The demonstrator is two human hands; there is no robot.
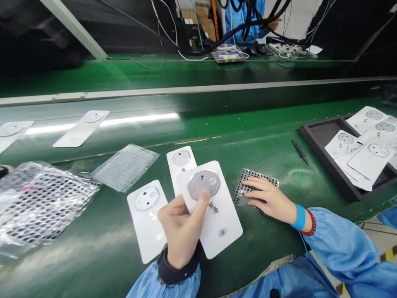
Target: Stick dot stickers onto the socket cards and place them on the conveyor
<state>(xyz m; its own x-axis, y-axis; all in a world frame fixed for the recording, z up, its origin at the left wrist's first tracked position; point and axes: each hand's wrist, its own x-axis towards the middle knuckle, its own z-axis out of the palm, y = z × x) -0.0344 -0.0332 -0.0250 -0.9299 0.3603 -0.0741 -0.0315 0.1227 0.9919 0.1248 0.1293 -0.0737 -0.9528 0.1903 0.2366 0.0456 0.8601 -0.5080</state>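
My left hand [181,231] grips a white rectangular card [221,215] by its left edge, with the thumb on a silvery octagonal film [203,184] stuck to the card. That card overlaps two other white cards, one at lower left [145,221] and one behind it [180,163], each with a round-cornered grey patch. My right hand [269,198] lies flat on a small sheet of black dots [248,186], covering much of it. A blue wristband and a red bead bracelet circle that wrist.
A crinkled clear plastic bag with dark dots [40,207] and a clear dotted sheet [125,167] lie to the left. A black foam tray [338,157] holds stacked white cards at right, beside a black pen-like tool [300,151]. Further cards lie on the green belt [139,99]. A co-worker in blue [245,16] stands beyond.
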